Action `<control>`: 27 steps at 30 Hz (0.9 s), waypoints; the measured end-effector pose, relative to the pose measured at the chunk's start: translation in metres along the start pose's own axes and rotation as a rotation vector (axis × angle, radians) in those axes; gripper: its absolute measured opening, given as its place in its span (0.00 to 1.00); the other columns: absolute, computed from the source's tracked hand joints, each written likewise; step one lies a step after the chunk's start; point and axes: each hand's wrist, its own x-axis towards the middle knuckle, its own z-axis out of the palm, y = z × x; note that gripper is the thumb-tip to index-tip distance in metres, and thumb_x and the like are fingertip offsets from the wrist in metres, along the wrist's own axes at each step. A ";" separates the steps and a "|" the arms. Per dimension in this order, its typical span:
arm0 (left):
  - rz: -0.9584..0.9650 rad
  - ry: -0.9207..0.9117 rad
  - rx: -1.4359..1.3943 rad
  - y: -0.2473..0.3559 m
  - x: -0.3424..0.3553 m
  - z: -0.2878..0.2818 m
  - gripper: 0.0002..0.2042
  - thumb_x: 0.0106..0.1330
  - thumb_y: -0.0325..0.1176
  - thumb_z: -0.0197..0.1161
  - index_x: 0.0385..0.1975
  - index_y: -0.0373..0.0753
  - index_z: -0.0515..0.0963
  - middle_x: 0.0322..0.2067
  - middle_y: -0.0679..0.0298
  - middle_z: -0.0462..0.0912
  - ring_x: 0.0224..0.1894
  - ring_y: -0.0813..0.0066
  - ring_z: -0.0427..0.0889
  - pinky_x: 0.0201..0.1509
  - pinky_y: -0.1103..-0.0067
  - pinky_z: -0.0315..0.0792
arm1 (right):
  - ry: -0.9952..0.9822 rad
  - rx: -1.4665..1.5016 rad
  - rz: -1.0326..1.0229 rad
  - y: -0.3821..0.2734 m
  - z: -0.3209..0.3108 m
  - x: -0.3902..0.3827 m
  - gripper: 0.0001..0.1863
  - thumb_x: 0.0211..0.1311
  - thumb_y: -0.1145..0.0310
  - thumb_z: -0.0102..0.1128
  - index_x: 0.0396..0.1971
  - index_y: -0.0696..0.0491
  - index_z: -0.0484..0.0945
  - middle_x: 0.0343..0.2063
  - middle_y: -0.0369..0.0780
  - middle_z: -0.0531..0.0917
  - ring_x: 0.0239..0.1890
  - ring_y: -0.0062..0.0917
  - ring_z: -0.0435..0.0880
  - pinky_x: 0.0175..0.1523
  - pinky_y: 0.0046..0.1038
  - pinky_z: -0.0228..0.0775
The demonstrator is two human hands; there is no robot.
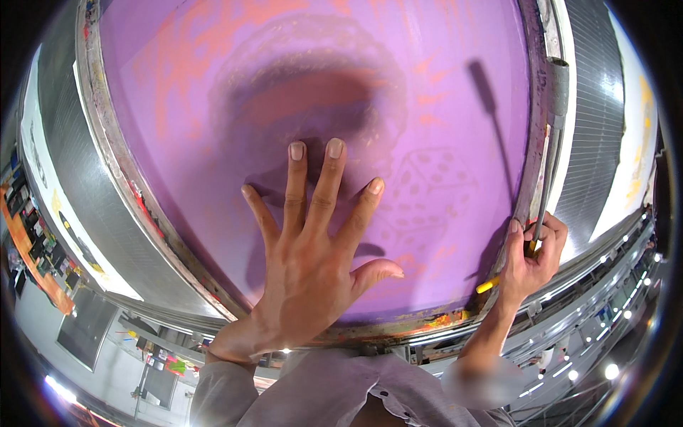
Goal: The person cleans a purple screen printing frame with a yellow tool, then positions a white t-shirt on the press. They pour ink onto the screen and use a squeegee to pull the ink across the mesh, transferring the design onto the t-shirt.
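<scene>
Purple mesh screen (213, 85) fills most of your view, stretched in a worn metal frame (107, 142) whose edges are smeared with orange and red ink. Orange streaks run across the upper part of the mesh, a darker rounded patch sits at its middle, and a faint dice pattern (427, 185) shows through toward the right. Behind the frame you have ribbed grey metal panels (597, 107) on both sides. The room beyond curves around the rim: bright ceiling lights (610, 370) at lower right, and shelves with colourful items (32, 242) at far left. Your left hand (306, 263) lies flat on the mesh, fingers spread wide, holding nothing. Your right hand (532, 260) is closed around a thin tool with a yellow end (488, 285) at the frame's right edge, its long grey shaft (546, 192) running up along that edge. Your grey shirt collar (341, 391) shows at the bottom.
</scene>
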 end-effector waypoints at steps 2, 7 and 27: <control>0.004 0.012 0.002 0.000 0.000 0.000 0.43 0.49 0.69 0.63 0.65 0.52 0.72 0.75 0.46 0.48 0.75 0.29 0.44 0.58 0.23 0.47 | 0.002 0.001 0.022 0.000 0.000 -0.001 0.13 0.49 0.78 0.73 0.22 0.57 0.72 0.38 0.43 0.78 0.39 0.27 0.77 0.45 0.26 0.69; 0.007 0.029 0.016 0.002 0.003 -0.001 0.43 0.49 0.69 0.63 0.65 0.51 0.72 0.75 0.46 0.49 0.74 0.29 0.44 0.58 0.23 0.48 | 0.003 0.003 -0.027 0.002 0.000 0.004 0.13 0.49 0.78 0.73 0.23 0.57 0.73 0.38 0.43 0.78 0.39 0.28 0.77 0.45 0.27 0.70; 0.106 0.469 -0.236 -0.028 -0.042 0.067 0.38 0.57 0.48 0.70 0.69 0.46 0.67 0.75 0.60 0.52 0.79 0.59 0.40 0.77 0.45 0.34 | -0.063 -0.098 -0.094 0.020 0.004 0.004 0.15 0.65 0.63 0.63 0.39 0.62 0.77 0.35 0.42 0.74 0.36 0.35 0.77 0.42 0.36 0.69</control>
